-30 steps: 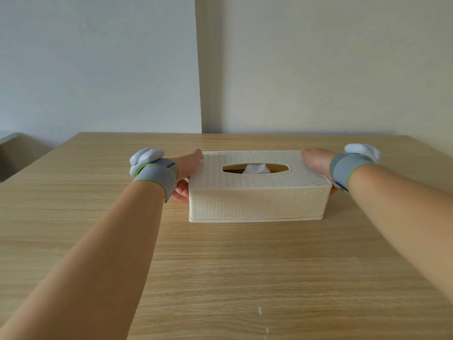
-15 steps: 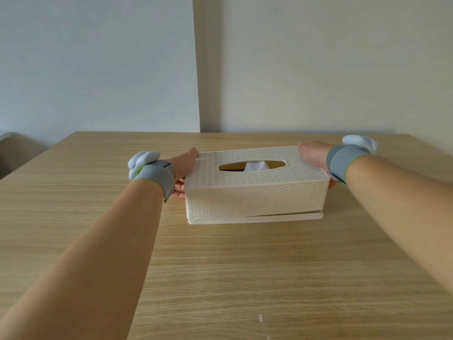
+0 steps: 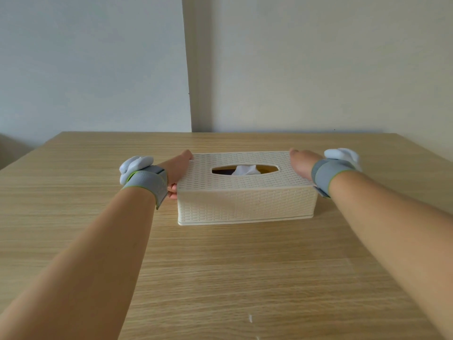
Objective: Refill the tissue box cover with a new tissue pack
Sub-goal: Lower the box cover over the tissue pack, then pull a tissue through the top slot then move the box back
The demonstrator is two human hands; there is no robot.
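A cream woven-pattern tissue box cover point(image 3: 245, 201) sits on the wooden table point(image 3: 220, 266), its flat base plate showing as a thin rim under it. A white tissue point(image 3: 245, 170) pokes up in the oval slot on top. My left hand point(image 3: 177, 171) grips the cover's left end, fingers hidden behind it. On the opposite end my right hand point(image 3: 301, 163) holds the cover the same way. Both wrists wear grey straps with white devices.
Bare wooden tabletop stretches in front of the box and to both sides. A pale wall with a vertical corner edge point(image 3: 188, 69) stands behind the table's far edge. A small white speck point(image 3: 250, 318) lies near the front.
Half a second ago the cover's left side was tilted up off its base plate; now it is back down, nearly level on the base. Both hands stayed on its ends.
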